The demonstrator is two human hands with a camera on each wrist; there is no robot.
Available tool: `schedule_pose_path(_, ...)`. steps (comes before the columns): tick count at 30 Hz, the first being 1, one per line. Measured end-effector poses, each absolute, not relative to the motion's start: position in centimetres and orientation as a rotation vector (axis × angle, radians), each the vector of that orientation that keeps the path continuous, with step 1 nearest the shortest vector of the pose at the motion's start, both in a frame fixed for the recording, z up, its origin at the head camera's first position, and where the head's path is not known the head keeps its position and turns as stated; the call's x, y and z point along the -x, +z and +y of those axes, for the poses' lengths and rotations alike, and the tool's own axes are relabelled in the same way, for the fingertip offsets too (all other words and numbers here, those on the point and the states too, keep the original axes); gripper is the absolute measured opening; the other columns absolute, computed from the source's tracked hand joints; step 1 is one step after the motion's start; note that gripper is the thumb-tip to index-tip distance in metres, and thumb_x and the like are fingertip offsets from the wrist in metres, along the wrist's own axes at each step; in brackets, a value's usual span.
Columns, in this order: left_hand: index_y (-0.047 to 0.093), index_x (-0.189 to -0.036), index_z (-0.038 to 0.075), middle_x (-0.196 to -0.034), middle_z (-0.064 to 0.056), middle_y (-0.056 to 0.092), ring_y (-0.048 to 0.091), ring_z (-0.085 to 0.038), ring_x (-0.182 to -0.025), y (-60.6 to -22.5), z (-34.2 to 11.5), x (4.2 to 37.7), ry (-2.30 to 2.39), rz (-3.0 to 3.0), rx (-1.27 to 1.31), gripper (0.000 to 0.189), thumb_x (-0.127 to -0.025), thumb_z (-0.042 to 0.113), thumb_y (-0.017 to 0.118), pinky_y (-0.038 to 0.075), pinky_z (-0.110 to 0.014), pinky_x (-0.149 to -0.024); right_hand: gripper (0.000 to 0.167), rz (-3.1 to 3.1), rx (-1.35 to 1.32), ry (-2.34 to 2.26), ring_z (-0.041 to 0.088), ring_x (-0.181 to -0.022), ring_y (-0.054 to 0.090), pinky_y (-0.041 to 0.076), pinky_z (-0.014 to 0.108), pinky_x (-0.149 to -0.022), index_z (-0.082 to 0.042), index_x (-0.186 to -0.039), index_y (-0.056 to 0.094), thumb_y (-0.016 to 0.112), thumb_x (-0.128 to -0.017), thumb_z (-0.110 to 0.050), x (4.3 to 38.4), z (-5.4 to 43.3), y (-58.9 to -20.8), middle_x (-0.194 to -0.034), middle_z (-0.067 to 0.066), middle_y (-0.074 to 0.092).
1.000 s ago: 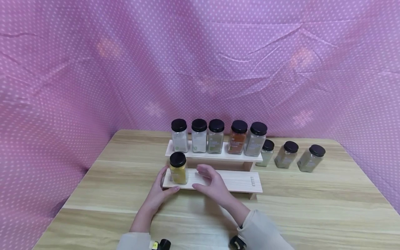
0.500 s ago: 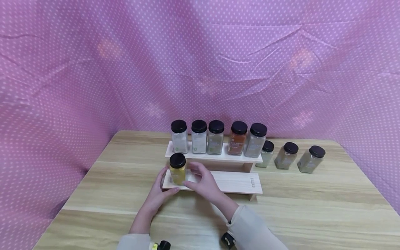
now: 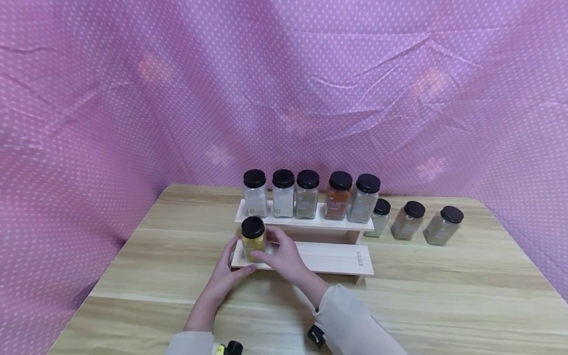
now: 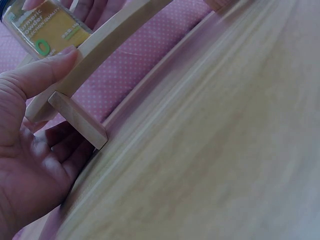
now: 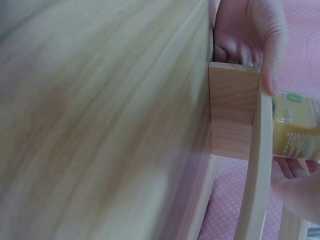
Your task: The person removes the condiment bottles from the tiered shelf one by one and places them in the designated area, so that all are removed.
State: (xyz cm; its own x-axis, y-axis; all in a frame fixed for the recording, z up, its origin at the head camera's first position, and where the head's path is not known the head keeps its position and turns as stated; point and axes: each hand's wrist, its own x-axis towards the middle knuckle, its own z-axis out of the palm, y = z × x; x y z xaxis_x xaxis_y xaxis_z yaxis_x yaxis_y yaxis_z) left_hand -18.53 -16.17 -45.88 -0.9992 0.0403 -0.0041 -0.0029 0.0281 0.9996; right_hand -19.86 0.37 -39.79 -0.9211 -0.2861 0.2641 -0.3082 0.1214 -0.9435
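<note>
A black-lidded jar of yellow turmeric powder [image 3: 250, 246] stands upright at the left end of the lower shelf of a two-tier wooden spice rack [image 3: 328, 258]. My right hand [image 3: 287, 259] holds this jar from its right side, thumb across the front and fingers behind. At the rack's left end, my left hand [image 3: 222, 276] grips the lower shelf. In the left wrist view its thumb [image 4: 52, 70] lies on the shelf's front edge beside the jar [image 4: 55, 30], while the other fingers curl below, next to the rack's leg [image 4: 80, 120].
On the upper shelf stand several black-lidded spice jars, among them a red-brown one [image 3: 336, 204]. Three more jars, one of them greenish [image 3: 377, 224], stand on the wooden table [image 3: 443, 296] right of the rack. A pink dotted cloth [image 3: 284, 98] hangs behind.
My right hand has moved left along the lower shelf to the turmeric jar and taken hold of it. The left hand has stayed at the rack's left end.
</note>
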Motion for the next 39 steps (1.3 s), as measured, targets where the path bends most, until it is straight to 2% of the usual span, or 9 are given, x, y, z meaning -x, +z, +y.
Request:
schedule_pose_path(6,0.016,-0.136,0.012,-0.135,-0.014,0.029,0.036,-0.024,-0.114,-45.8,-16.1,18.4,2.172,2.221,-0.040,0.089,-0.067,0.005,0.072,0.023,-0.038,-0.096,0.043,-2.293,-0.584,2.013,0.033,-0.097,0.049,0.038,0.043,-0.085,0.007,-0.107,0.050,0.069,-0.070,0.001,18.7,0.1,-37.6,-0.102,0.019,0.054)
schedule_pose_path(16,0.016,-0.137,0.012,-0.136,-0.014,0.026,0.035,-0.025,-0.115,-45.9,-16.1,18.4,2.163,2.227,-0.038,0.090,-0.067,0.005,0.072,0.021,-0.039,-0.097,0.040,-2.238,-0.580,2.083,0.033,-0.095,0.050,0.041,0.041,-0.083,0.008,-0.107,0.050,0.066,-0.070,0.007,18.5,0.1,-37.6,-0.100,0.022,0.054)
schedule_pose_path(22,0.016,-0.136,0.011,-0.135,-0.015,0.027,0.035,-0.026,-0.115,-46.0,-16.1,18.3,2.172,2.230,-0.048,0.089,-0.066,0.003,0.071,0.024,-0.039,-0.096,0.041,-2.252,-0.581,2.078,0.034,-0.096,0.050,0.040,0.042,-0.083,0.008,-0.108,0.051,0.066,-0.069,0.008,18.3,0.4,-37.4,-0.101,0.022,0.054)
schedule_pose_path(34,0.016,-0.137,0.011,-0.134,-0.018,0.029,0.035,-0.030,-0.115,-45.7,-16.0,18.3,2.167,2.235,-0.031,0.091,-0.064,0.001,0.071,0.026,-0.043,-0.094,0.046,-2.172,-0.577,2.151,0.028,-0.096,0.051,0.042,0.032,-0.082,0.003,-0.111,0.053,0.069,-0.067,0.006,18.8,1.6,-38.9,-0.103,0.016,0.055)
schedule_pose_path(39,0.017,-0.137,0.012,-0.134,-0.018,0.028,0.031,-0.030,-0.117,-45.7,-16.1,18.3,2.156,2.241,-0.014,0.092,-0.063,0.002,0.071,0.022,-0.044,-0.096,0.047,-2.133,-0.578,2.160,0.026,-0.094,0.052,0.044,0.028,-0.080,0.005,-0.111,0.053,0.069,-0.066,0.005,18.7,2.4,-39.8,-0.101,0.016,0.056)
